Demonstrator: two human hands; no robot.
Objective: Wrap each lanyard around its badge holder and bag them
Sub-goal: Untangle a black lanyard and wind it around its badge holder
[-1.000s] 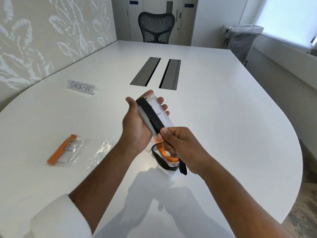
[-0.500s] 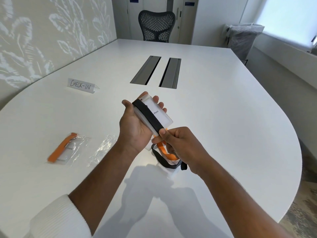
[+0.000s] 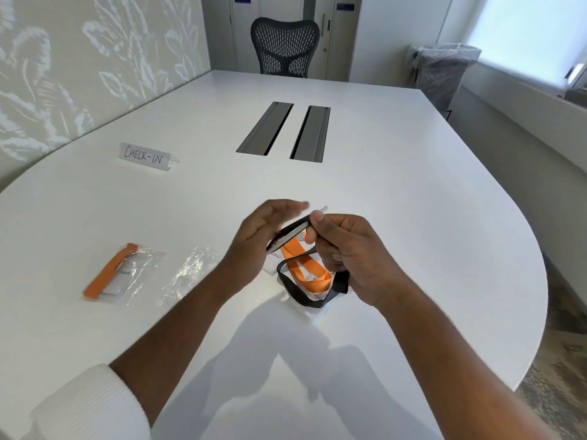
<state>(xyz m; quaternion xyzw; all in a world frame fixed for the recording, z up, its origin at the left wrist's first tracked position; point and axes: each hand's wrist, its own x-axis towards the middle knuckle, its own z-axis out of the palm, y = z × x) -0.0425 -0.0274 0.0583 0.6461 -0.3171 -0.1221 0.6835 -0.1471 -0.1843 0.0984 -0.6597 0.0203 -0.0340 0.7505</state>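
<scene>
My right hand [image 3: 349,252] pinches a clear badge holder [image 3: 290,236], seen almost edge-on, with a black lanyard [image 3: 295,289] partly wound around it. The lanyard's loose loop hangs down to the table. My left hand [image 3: 263,230] is just left of the holder, fingers spread and blurred; whether it touches the holder I cannot tell. Under my hands lies another badge holder [image 3: 275,261] with an orange lanyard [image 3: 309,276]. At the left a clear bag [image 3: 124,274] holds a badge wrapped in an orange lanyard. An empty clear bag [image 3: 193,271] lies beside it.
A folded "CHECK-IN" card [image 3: 144,155] stands at the back left of the white table [image 3: 413,201]. Two grey cable slots [image 3: 284,131] sit in the table's middle. A black mesh chair [image 3: 284,46] is at the far end, a lined bin [image 3: 444,71] at the right.
The badge holder has turned from flat-facing to edge-on. My right hand moved up from the lanyard's lower end to the holder's top. My left hand's grip opened.
</scene>
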